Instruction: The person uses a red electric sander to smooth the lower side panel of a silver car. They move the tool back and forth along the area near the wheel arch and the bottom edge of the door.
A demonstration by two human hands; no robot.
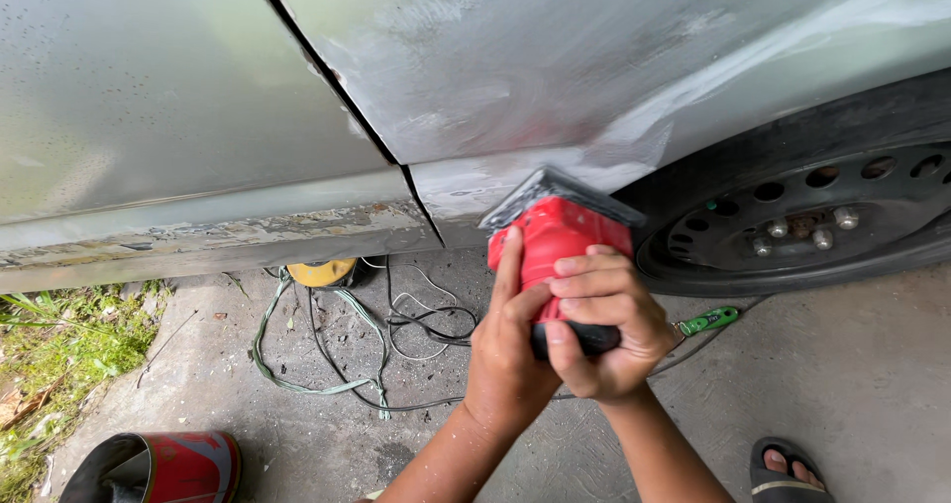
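Head view: both hands' grip closed on red sander [555, 240] against dull car panel [555, 77] (concrete floor [842, 384] below).

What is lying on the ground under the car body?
Under the car body, tangled cables and a yellow object lie on concrete. The body covers whatever lies deeper.

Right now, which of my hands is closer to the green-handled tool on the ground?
Right. Your right hand grips the red sander just beside the green-handled tool; your left hand holds the sander's far side.
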